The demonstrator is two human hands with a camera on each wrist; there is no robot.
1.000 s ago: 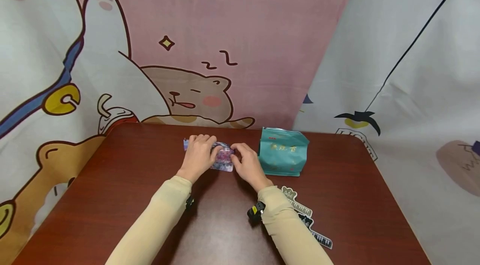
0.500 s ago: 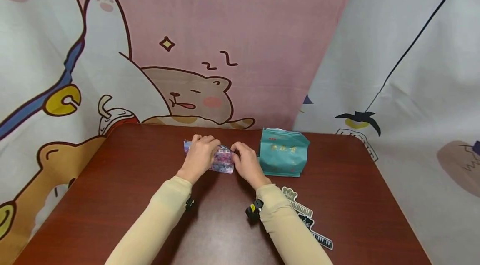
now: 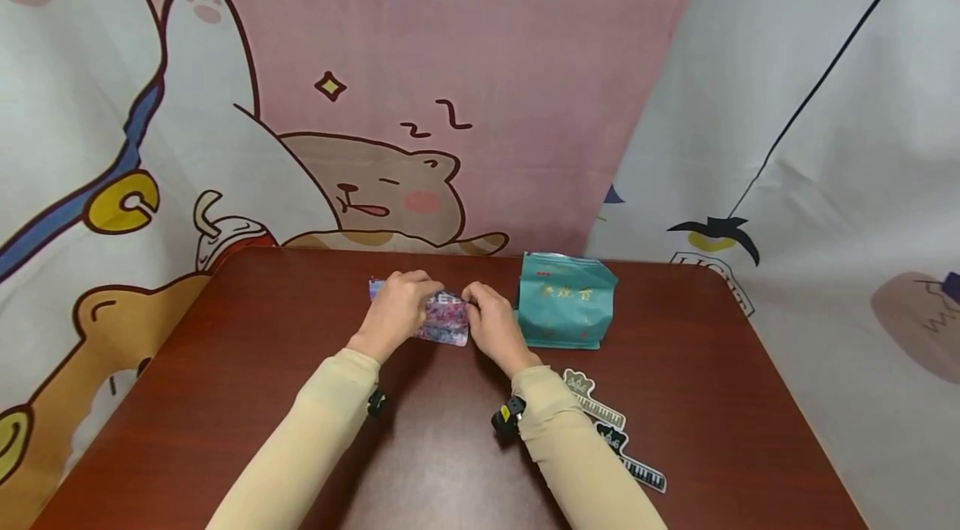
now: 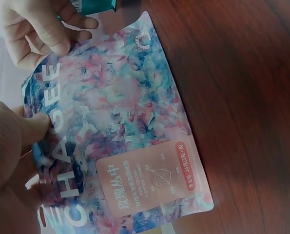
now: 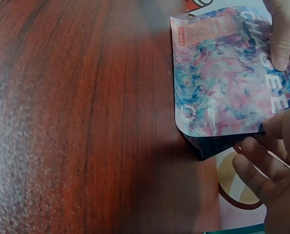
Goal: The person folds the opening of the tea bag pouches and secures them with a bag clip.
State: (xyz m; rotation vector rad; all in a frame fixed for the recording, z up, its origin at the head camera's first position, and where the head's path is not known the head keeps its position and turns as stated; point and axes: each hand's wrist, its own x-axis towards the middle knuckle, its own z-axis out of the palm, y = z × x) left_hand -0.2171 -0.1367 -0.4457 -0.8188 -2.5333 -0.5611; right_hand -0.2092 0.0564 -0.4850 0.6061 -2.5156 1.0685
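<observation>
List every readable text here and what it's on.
"CHAGEE": pink-and-blue patterned flat pouch
"玫瑰丛中": its pale pink label
"净含量:24克(3克×8)": label's coral strip
"Z Z": pink cartoon-printed backdrop
Too small or blurred: label's finer lines, pouch's round mark, gold characters on teal boxy bag, beige keyboard-shaped cutout, black one, other backdrop letters.
</observation>
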